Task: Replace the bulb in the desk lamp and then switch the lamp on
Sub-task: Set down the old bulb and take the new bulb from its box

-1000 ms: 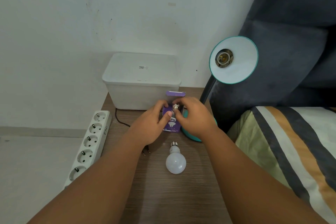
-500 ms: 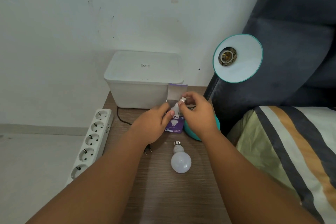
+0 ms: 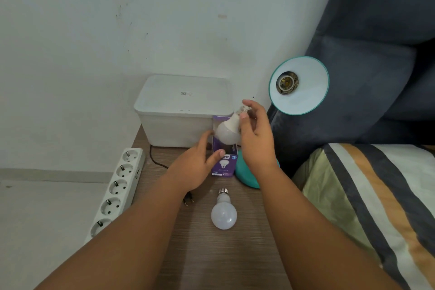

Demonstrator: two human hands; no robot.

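My right hand [image 3: 255, 139] pinches the metal base of a white bulb [image 3: 227, 130], which hangs globe-down just above the open purple bulb box [image 3: 224, 165]. My left hand [image 3: 194, 166] grips that box on the wooden table [image 3: 211, 254]. A second white bulb [image 3: 223, 213] lies on the table in front of the box, its screw base pointing away from me. The teal desk lamp's shade [image 3: 302, 96] faces me at upper right and its socket [image 3: 286, 82] holds no bulb. The lamp's teal base [image 3: 246, 173] sits right of the box.
A white lidded plastic bin [image 3: 183, 110] stands against the wall behind the box. A white power strip [image 3: 117, 188] lies along the table's left edge, and a black plug [image 3: 188, 199] rests on the table. A dark headboard and a striped blanket [image 3: 376, 195] fill the right side.
My right hand has drawn the bulb up out of the purple box, from base-only showing to the whole bulb clear above it. My left hand stayed on the box.
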